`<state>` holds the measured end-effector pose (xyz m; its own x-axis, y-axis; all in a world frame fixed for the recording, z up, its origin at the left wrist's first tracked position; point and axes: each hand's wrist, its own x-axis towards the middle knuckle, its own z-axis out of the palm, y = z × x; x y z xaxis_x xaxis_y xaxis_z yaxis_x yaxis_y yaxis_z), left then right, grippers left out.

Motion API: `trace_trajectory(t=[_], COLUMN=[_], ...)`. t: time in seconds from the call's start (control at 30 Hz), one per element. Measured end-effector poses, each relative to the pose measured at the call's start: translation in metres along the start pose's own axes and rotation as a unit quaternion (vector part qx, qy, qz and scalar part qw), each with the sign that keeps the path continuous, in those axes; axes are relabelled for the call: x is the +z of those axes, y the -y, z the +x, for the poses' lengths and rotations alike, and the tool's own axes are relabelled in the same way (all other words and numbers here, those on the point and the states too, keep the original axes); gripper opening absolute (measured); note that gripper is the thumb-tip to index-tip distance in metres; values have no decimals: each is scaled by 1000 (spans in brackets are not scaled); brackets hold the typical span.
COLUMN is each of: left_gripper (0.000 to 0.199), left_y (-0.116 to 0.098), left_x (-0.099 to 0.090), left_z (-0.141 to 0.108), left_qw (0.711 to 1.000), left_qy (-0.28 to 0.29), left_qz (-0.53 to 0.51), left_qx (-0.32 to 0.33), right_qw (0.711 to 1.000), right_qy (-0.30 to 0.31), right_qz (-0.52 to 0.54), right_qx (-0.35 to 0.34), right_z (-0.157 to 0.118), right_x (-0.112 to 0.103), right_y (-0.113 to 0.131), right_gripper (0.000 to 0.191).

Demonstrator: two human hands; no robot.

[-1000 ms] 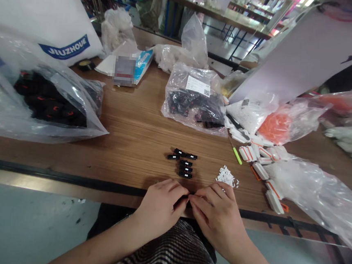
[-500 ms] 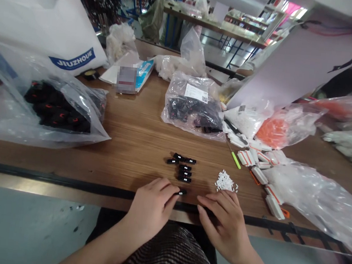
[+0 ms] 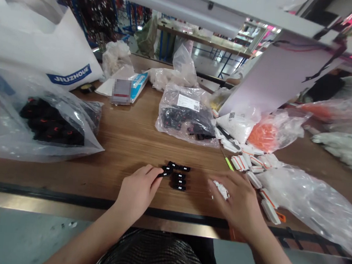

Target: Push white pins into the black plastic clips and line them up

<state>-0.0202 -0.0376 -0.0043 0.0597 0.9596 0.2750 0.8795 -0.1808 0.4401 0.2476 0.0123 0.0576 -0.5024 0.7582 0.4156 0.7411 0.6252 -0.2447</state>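
My left hand point(image 3: 138, 187) pinches a small black connector point(image 3: 164, 174) at the left edge of a group of similar black pieces point(image 3: 180, 181), each with two white dots. My right hand point(image 3: 238, 197), blurred by motion, hovers over a pile of tiny white pieces point(image 3: 221, 189) to the right of the group. Its thumb and fingers are apart, with the white pieces showing between them. The palm side is hidden.
Behind the hands lies a clear labelled bag of black parts point(image 3: 186, 114). An open bag of black parts point(image 3: 53, 125) stands at left. At right are a green-handled tool point(image 3: 229, 164), white-and-orange pieces point(image 3: 269, 209) and a plastic bag point(image 3: 308, 201).
My left hand has moved left and forward with the black connector, up beside the group. My right hand has shifted right and forward over the white pieces. The view has tilted slightly.
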Motion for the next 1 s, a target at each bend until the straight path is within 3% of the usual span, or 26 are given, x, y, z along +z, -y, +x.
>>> trace_trajectory(t=[0.17, 0.33, 0.5, 0.63, 0.8, 1.0], left_gripper=[12, 9, 11, 13, 13, 10], left_y=[2, 14, 36, 53, 63, 62], left_x=[-19, -44, -28, -12, -11, -9], left_z=[7, 63, 112, 112, 110, 113], left_qw=[999, 994, 979, 974, 977, 977], left_qy=[-28, -95, -170, -180, -162, -157], left_qz=[-36, -47, -109, -133, -142, -142], left_qx=[-7, 25, 31, 28, 8, 15], right_qw=[987, 980, 974, 965, 954, 955], right_qy=[108, 143, 117, 95, 104, 67], right_qz=[-65, -100, -153, -185, -207, -245], right_qx=[95, 93, 122, 159, 190, 153], right_z=[74, 130, 145, 152, 167, 175], right_x=[20, 53, 67, 79, 97, 112], right_y=[-54, -86, -85, -78, -78, -94], right_gripper=[31, 31, 32, 47, 75, 83])
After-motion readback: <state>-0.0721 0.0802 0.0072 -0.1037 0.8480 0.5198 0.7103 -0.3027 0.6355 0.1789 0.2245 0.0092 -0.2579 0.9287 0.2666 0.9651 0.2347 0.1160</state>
